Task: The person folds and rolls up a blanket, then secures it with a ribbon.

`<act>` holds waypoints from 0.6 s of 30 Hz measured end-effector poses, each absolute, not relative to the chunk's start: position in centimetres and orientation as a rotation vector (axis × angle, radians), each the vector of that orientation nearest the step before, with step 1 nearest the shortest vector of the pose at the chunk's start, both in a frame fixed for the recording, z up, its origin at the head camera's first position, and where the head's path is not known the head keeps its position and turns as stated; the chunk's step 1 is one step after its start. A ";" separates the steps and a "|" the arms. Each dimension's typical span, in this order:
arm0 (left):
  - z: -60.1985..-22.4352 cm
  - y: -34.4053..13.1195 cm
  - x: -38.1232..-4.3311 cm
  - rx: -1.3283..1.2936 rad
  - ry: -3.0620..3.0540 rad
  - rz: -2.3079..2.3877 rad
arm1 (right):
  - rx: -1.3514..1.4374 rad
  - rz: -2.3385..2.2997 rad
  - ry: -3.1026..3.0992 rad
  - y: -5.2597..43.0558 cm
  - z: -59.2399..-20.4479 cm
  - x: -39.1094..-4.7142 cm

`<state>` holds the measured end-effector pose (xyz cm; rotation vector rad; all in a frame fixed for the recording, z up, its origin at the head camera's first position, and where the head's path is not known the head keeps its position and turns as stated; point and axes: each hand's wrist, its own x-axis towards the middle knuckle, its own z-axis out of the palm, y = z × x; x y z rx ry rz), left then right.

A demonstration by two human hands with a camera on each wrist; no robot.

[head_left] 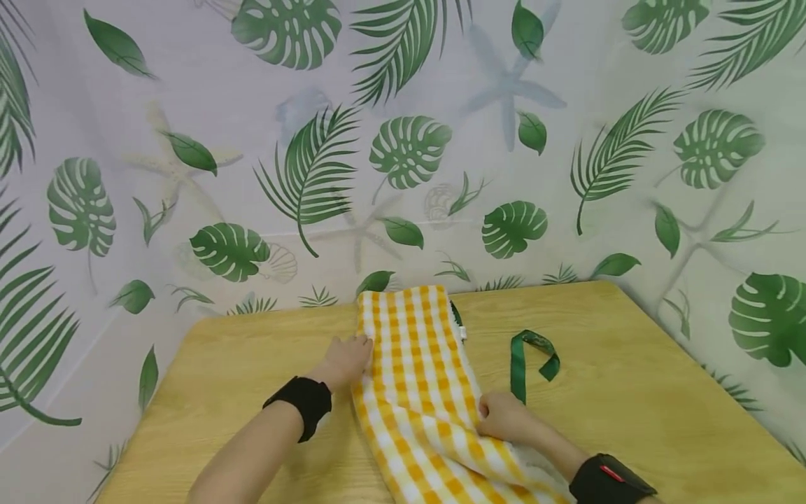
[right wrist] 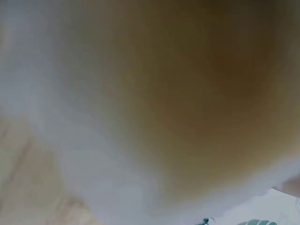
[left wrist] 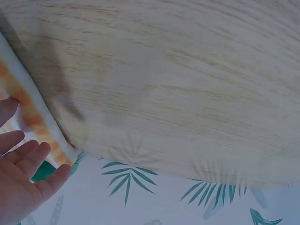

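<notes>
The checked cloth (head_left: 409, 364) runs from the desk's (head_left: 630, 392) far edge toward its near one. The left hand (head_left: 346, 358), fingers loosely spread, touches its left side; the right hand (head_left: 506, 418), curled, apparently grips its right side.

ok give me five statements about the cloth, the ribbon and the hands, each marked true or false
1. The checked cloth is yellow and white. True.
2. A green ribbon lies on the table to the left of the cloth. False: it lies to the right of the cloth.
3. The right hand grips the cloth's right side. True.
4. The left hand holds the ribbon. False: it is at the cloth's left edge.
5. Both wrists are bare. False: each wears a black band.
</notes>
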<state>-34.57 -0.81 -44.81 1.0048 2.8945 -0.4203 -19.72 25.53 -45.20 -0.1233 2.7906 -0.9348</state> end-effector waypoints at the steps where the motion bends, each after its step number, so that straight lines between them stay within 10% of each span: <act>1: -44.5 -1.0 -34.5 1.007 2.902 -0.403 | -0.092 -0.935 2.804 25.5 -45.3 -19.7; 18: -41.3 0.7 -21.0 2.062 2.459 0.068 | -0.002 -0.798 2.973 26.3 -42.7 -20.0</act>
